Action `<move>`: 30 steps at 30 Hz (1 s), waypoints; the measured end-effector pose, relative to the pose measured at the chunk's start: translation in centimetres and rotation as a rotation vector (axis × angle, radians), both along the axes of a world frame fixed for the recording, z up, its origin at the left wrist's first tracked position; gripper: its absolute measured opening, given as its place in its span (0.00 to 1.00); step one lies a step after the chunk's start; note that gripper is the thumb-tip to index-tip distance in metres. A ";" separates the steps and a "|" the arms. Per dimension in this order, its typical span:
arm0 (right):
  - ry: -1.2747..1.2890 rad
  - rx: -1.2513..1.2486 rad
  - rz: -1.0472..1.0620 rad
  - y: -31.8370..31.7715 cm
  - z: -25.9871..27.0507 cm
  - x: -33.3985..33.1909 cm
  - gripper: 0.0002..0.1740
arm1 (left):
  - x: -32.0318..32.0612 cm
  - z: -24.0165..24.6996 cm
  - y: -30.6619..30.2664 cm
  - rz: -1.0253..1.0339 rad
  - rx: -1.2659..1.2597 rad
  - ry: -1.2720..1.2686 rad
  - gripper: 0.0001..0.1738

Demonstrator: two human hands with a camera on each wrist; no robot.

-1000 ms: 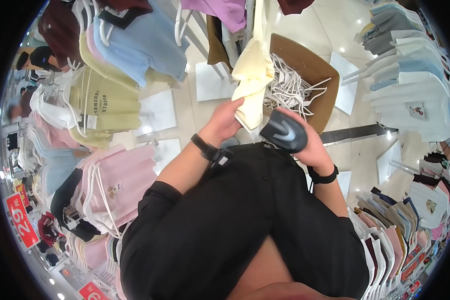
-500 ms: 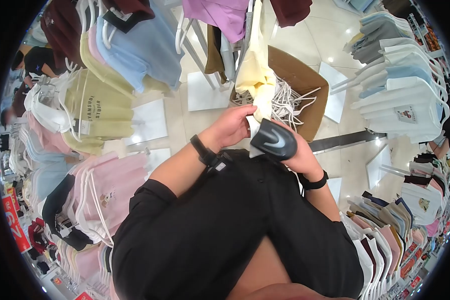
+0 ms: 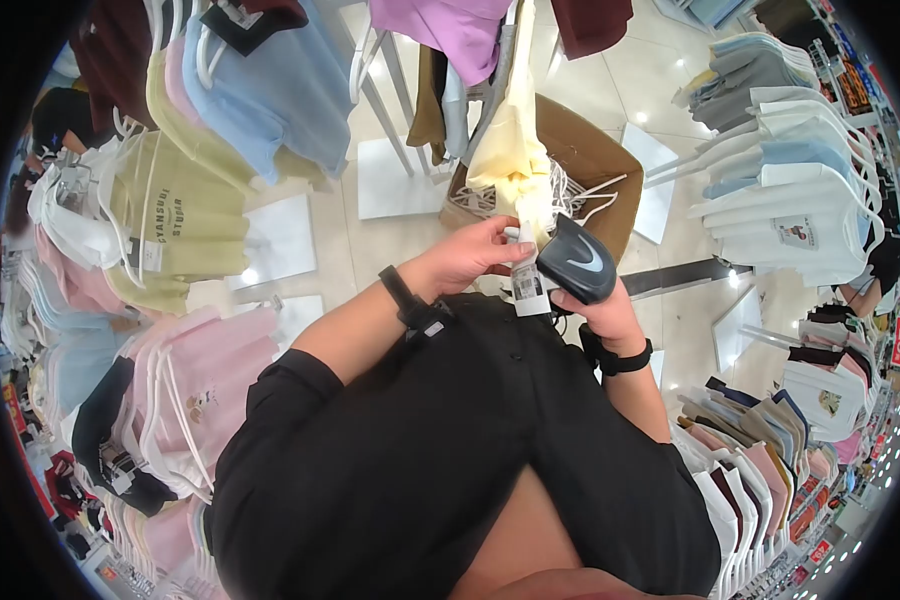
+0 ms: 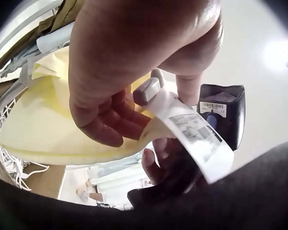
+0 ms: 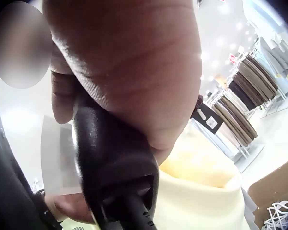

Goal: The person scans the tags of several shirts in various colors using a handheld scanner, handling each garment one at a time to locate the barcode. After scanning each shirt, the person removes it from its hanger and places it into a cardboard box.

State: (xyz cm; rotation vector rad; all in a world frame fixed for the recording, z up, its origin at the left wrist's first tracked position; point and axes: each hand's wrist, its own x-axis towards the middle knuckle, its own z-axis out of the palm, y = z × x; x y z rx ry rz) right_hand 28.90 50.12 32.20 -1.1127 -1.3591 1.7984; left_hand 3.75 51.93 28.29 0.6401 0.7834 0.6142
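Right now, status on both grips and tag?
Left-hand grip pinches white paper barcode tag on pale yellow garment. Right-hand grip holds dark grey handheld scanner. Nothing between tag and scanner.

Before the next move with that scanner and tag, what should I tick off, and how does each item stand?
1. Left hand pinches the tag: ok.
2. Right hand grips the scanner: ok.
3. Barcode side not covered by the yellow garment: ok.
4. Scanner close beside the tag: ok.
5. Scanner window aimed at the barcode: cannot tell.
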 end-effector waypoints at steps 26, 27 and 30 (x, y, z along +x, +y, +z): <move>-0.641 0.265 0.172 -0.9 3.2 1.0 0.21 | -2.9 -3.3 4.8 0.337 0.335 0.569 0.17; -0.642 0.266 0.179 -1.0 3.2 1.0 0.21 | -2.9 -3.4 4.8 0.336 0.344 0.573 0.17; -0.638 0.258 0.188 -1.0 3.3 1.0 0.21 | -3.0 -3.9 5.1 0.325 0.367 0.591 0.17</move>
